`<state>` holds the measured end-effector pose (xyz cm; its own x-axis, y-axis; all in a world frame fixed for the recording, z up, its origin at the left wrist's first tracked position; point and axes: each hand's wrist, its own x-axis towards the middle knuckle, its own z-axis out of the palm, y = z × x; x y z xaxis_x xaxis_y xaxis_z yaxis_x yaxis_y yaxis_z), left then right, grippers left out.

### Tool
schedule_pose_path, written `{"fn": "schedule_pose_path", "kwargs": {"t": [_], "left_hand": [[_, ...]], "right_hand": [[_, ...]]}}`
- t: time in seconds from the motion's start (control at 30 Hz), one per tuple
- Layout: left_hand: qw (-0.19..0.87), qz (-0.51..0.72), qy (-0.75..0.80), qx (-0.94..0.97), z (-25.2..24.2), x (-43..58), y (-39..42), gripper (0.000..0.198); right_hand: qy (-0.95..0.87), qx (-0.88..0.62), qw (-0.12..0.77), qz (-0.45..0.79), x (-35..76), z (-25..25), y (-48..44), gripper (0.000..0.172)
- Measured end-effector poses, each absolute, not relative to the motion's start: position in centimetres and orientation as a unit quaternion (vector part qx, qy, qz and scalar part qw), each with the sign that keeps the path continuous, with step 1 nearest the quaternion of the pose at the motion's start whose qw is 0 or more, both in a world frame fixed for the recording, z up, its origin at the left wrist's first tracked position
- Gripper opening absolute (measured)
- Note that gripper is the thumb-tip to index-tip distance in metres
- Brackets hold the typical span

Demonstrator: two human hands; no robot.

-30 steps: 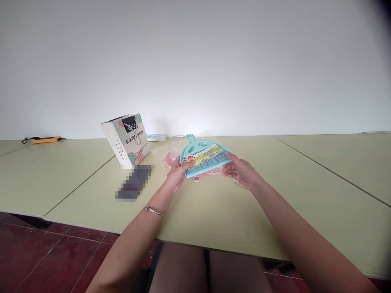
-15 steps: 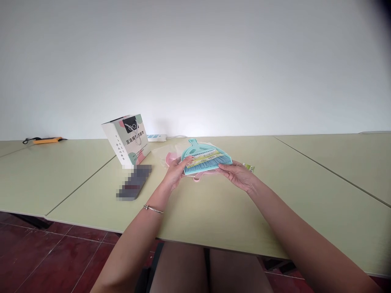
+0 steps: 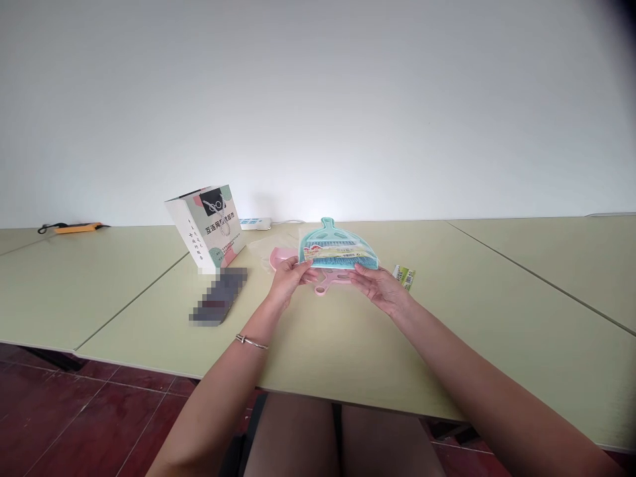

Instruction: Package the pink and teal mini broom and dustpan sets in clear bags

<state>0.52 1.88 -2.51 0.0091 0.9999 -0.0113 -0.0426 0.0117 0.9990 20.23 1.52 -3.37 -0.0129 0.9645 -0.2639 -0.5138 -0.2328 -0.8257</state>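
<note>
Running across above the person's thighs (image 3: pixel 293 437), the near edge of the table (image 3: pixel 348 351) is separated from the hands by a broad pale-green strip. More tabletop stretches from the right hand (image 3: pixel 380 288) to a slanting seam, with a small green card (image 3: pixel 408 275) just beyond the fingers. On the other side, a dark, pixelated flat object (image 3: pixel 218 298) lies between the left hand (image 3: pixel 289 278) and another seam.

Each hand is partly closed, thumb on top and fingers beneath, pinching a front corner of the teal dustpan (image 3: pixel 328 228) at the middle of the table. It is held over a pink dustpan (image 3: pixel 338 278); whether the two touch, I cannot tell. Compared with half a second ago, the teal dustpan's front edge sits more level and farther from the person, the left thumb has slid off the label sleeve (image 3: pixel 342 252) toward the corner, and more of the green card shows.

A blue-bristled brush (image 3: pixel 342 262) nests in the teal dustpan, the sleeve across it. Farther left, a printed paper bag (image 3: pixel 218 225) stands with its mouth apart; its contents are hidden. A white-and-blue box-like object (image 3: pixel 256 224) sits behind it, near the wall (image 3: pixel 348 119).
</note>
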Motion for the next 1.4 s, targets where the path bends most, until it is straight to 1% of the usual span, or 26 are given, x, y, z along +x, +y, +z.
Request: {"fn": "schedule_pose_path", "kwargs": {"t": [0.1, 0.13, 0.17, 0.23, 0.27, 0.3, 0.4, 0.47, 0.53, 0.6, 0.67, 0.73, 0.83, 0.87, 0.9, 0.93, 1.0, 1.07, 1.1, 1.17, 1.23, 1.27, 1.3, 1.33, 1.37, 1.4], "left_hand": [[0.529, 0.489, 0.424, 0.549, -1.8, -0.4, 1.3, 0.094], [0.537, 0.473, 0.39, 0.579, -1.6, -0.7, 1.1, 0.107], [0.543, 0.451, 0.356, 0.613, -1.5, -1.0, 1.0, 0.115], [0.53, 0.408, 0.307, 0.677, -1.5, -1.3, 1.0, 0.118], [0.509, 0.399, 0.3, 0.701, -1.7, -1.3, 1.1, 0.113], [0.482, 0.403, 0.305, 0.716, -1.9, -1.2, 1.2, 0.104], [0.411, 0.474, 0.327, 0.707, -2.6, -0.4, 1.9, 0.057], [0.387, 0.536, 0.331, 0.673, -3.0, 0.2, 2.2, 0.036], [0.365, 0.584, 0.338, 0.642, -3.1, 0.5, 2.4, 0.028], [0.341, 0.609, 0.352, 0.624, -3.1, 0.5, 2.5, 0.024], [0.318, 0.624, 0.369, 0.611, -3.1, 0.4, 2.5, 0.022], [0.303, 0.635, 0.387, 0.596, -3.2, 0.3, 2.6, 0.022], [0.298, 0.645, 0.401, 0.579, -3.4, 0.3, 2.8, 0.023], [0.295, 0.647, 0.401, 0.578, -3.5, 0.3, 2.8, 0.023], [0.291, 0.649, 0.4, 0.579, -3.5, 0.3, 2.8, 0.022], [0.286, 0.65, 0.399, 0.58, -3.6, 0.4, 2.8, 0.022], [0.278, 0.653, 0.401, 0.579, -3.6, 0.5, 2.6, 0.024], [0.3, 0.652, 0.395, 0.574, -3.6, 0.7, 2.3, 0.027], [0.323, 0.648, 0.387, 0.571, -3.6, 0.8, 2.2, 0.029], [0.365, 0.642, 0.364, 0.567, -3.7, 0.9, 2.0, 0.031], [0.376, 0.648, 0.347, 0.564, -3.7, 0.9, 1.8, 0.034], [0.373, 0.653, 0.346, 0.56, -3.8, 0.9, 1.8, 0.041], [0.371, 0.656, 0.349, 0.557, -3.8, 0.8, 1.8, 0.051], [0.372, 0.655, 0.356, 0.553, -3.8, 0.7, 1.9, 0.061], [0.374, 0.65, 0.365, 0.552, -3.9, 0.6, 2.0, 0.068], [0.374, 0.643, 0.372, 0.555, -3.9, 0.6, 2.1, 0.07]], "right_hand": [[-0.251, -0.421, 0.569, 0.661, 20.5, -3.1, 1.5, 0.014], [-0.246, -0.42, 0.573, 0.659, 20.7, -2.9, 1.5, 0.014], [-0.24, -0.423, 0.576, 0.657, 20.8, -2.8, 1.5, 0.014], [-0.233, -0.434, 0.578, 0.651, 21.0, -2.7, 1.6, 0.015], [-0.237, -0.439, 0.577, 0.647, 21.1, -2.7, 1.6, 0.014], [-0.244, -0.442, 0.574, 0.645, 21.1, -2.7, 1.7, 0.013], [-0.286, -0.437, 0.559, 0.644, 21.2, -2.9, 1.7, 0.007], [-0.321, -0.423, 0.549, 0.646, 21.2, -3.0, 1.6, 0.006], [-0.352, -0.408, 0.542, 0.645, 21.2, -2.8, 1.4, 0.008], [-0.38, -0.388, 0.539, 0.643, 21.2, -2.6, 1.2, 0.015], [-0.401, -0.361, 0.545, 0.642, 21.2, -2.5, 0.9, 0.032], [-0.422, -0.332, 0.56, 0.631, 21.2, -2.5, 0.7, 0.06], [-0.487, -0.318, 0.577, 0.573, 21.1, -2.8, 0.4, 0.104], [-0.517, -0.319, 0.576, 0.547, 21.0, -3.0, 0.4, 0.112], [-0.543, -0.322, 0.574, 0.521, 20.9, -3.2, 0.4, 0.116], [-0.562, -0.327, 0.575, 0.496, 20.7, -3.4, 0.4, 0.115], [-0.569, -0.345, 0.589, 0.459, 20.5, -3.7, 0.4, 0.102], [-0.54, -0.374, 0.616, 0.435, 20.3, -3.9, 0.6, 0.091], [-0.522, -0.387, 0.627, 0.431, 20.4, -4.1, 0.7, 0.09], [-0.491, -0.399, 0.638, 0.439, 20.5, -4.3, 1.0, 0.094], [-0.471, -0.395, 0.64, 0.462, 20.7, -4.5, 1.3, 0.099], [-0.461, -0.39, 0.64, 0.475, 20.8, -4.6, 1.4, 0.099], [-0.452, -0.385, 0.64, 0.487, 20.9, -4.6, 1.6, 0.094], [-0.448, -0.379, 0.64, 0.497, 20.9, -4.6, 1.7, 0.086], [-0.449, -0.372, 0.637, 0.504, 20.9, -4.6, 1.8, 0.073], [-0.454, -0.366, 0.633, 0.509, 20.8, -4.6, 1.9, 0.059]]}}
